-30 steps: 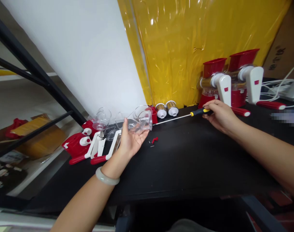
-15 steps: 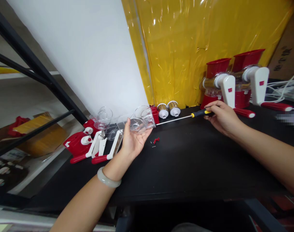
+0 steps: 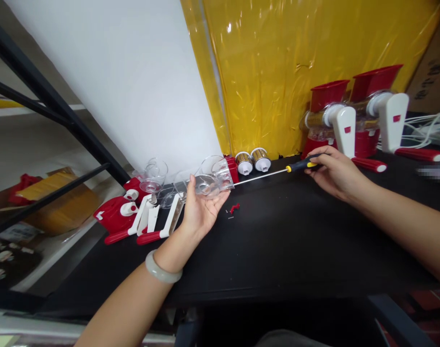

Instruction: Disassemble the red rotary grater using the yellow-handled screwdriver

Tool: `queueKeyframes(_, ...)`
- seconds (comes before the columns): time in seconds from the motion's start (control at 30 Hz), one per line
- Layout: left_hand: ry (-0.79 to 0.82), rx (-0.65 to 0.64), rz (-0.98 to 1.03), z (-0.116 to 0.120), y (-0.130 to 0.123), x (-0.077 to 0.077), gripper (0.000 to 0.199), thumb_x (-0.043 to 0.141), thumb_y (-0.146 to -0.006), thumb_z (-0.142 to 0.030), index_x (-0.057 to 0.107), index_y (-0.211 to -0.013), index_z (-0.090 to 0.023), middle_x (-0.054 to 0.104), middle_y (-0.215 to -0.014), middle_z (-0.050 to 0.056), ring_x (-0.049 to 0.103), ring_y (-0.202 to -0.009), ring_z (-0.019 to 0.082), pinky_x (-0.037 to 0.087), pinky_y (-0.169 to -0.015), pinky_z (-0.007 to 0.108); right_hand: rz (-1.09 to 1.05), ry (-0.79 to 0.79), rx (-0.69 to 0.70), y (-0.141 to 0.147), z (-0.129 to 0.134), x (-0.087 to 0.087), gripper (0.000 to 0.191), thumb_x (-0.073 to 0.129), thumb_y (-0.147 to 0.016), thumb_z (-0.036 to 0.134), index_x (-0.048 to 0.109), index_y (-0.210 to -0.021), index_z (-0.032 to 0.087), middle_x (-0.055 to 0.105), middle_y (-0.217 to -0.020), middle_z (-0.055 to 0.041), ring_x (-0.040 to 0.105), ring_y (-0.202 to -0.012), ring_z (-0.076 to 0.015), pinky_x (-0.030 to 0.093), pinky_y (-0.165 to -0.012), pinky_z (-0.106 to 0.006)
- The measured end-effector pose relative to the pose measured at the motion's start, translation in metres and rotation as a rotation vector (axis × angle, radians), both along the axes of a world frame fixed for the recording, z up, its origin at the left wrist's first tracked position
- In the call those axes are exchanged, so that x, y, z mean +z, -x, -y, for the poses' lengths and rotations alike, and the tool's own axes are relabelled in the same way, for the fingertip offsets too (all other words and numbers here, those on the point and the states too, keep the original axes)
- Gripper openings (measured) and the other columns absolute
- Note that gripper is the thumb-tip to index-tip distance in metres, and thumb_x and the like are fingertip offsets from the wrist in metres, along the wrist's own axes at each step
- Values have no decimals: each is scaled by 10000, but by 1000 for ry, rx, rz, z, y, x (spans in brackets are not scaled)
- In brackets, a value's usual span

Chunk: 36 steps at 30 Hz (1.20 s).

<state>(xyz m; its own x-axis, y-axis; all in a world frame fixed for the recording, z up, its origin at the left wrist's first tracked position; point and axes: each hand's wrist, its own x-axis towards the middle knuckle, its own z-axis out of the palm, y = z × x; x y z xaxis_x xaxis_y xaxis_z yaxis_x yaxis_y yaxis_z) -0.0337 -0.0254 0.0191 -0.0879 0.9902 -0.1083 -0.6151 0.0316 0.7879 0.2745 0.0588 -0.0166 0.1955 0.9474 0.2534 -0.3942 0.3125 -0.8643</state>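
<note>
My left hand [image 3: 201, 212] is closed around a clear plastic grater body [image 3: 214, 180], which lies tilted on its side above the table. In my right hand [image 3: 330, 168] is a long screwdriver [image 3: 299, 166] with a dark blue and yellow handle. Its metal shaft runs leftward, and the tip meets the right end of the clear body; the exact contact point is too small to make out. On the table below lie a small red plastic piece [image 3: 234, 208] and a thin metal pin [image 3: 231, 218].
Two drum graters [image 3: 244, 164] stand by the yellow-wrapped panel [image 3: 263, 72]. At the right are two assembled rotary graters [image 3: 328, 120] and white cables [image 3: 418, 135]. Red bases [image 3: 114, 214] and white crank handles [image 3: 172, 217] lie at the left, beside a black metal frame [image 3: 60, 101].
My right hand has shifted very slightly, and its fingers have turned a little on the screwdriver handle. The left hand and clear body stay nearly still; the view moves slightly.
</note>
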Motion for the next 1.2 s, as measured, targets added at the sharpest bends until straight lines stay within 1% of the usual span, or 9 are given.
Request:
queueKeyframes(0.17,-4,3,-1,0,0,0,693,490,-963,-627,535,-1363,-62,741,-1059,167,752,-965,245,598,-954,352,10,29,12,-1,0,1,196,759,-657,146,595,-731,225,571,-754,2,560,-695,-131,474,-548,-246)
queueKeyframes(0.33,-15,-9,-3,0,0,-1,700,507,-953,-631,538,-1370,-69,744,-1054,164,750,-972,248,601,-944,344,21,58,12,-3,-1,2,199,733,-635,112,603,-730,228,597,-775,-8,570,-695,-136,484,-537,-248)
queueKeyframes(0.67,-4,-12,-1,-1,3,-2,723,491,-946,-662,526,-1363,-72,743,-1035,171,753,-956,249,593,-961,354,54,9,21,-3,4,5,207,751,-641,118,608,-737,233,601,-763,-2,574,-690,-131,496,-573,-256)
queueKeyframes(0.93,-9,-4,-15,-1,2,-2,680,493,-953,-642,544,-1328,-77,748,-1018,168,757,-943,252,598,-949,363,-13,-6,52,0,5,6,184,783,-631,144,650,-723,232,615,-773,-4,584,-716,-133,504,-574,-231)
queueKeyframes(1.0,-9,0,-12,-2,3,-2,690,503,-945,-647,534,-1338,-81,748,-1019,165,756,-946,251,594,-957,365,-6,22,49,0,4,7,120,773,-708,256,660,-730,220,631,-763,-17,606,-699,-142,520,-579,-248)
queueKeyframes(1.03,-9,5,-11,-2,3,-3,699,509,-941,-649,524,-1347,-81,748,-1018,164,756,-947,250,593,-956,364,31,55,47,-1,3,8,167,734,-783,359,666,-739,212,637,-735,-33,614,-664,-156,527,-568,-272)
queueKeyframes(1.07,-9,11,-12,-3,4,-3,706,512,-939,-649,512,-1359,-81,748,-1015,161,755,-949,249,593,-954,363,104,92,40,-3,3,8,290,656,-861,469,670,-744,204,635,-685,-51,606,-605,-169,518,-536,-295)
queueKeyframes(1.13,-2,21,-12,-4,5,-3,718,508,-942,-648,491,-1378,-77,749,-1006,160,754,-950,249,594,-949,364,334,155,4,-7,2,6,501,500,-939,621,666,-739,193,590,-553,-68,535,-469,-173,445,-444,-306)
queueKeyframes(1.2,14,32,-14,-5,5,-3,725,493,-949,-649,480,-1384,-70,750,-994,164,754,-949,253,595,-943,365,528,154,-58,-10,2,5,489,521,-939,620,650,-730,197,522,-471,-43,438,-398,-142,331,-392,-276)
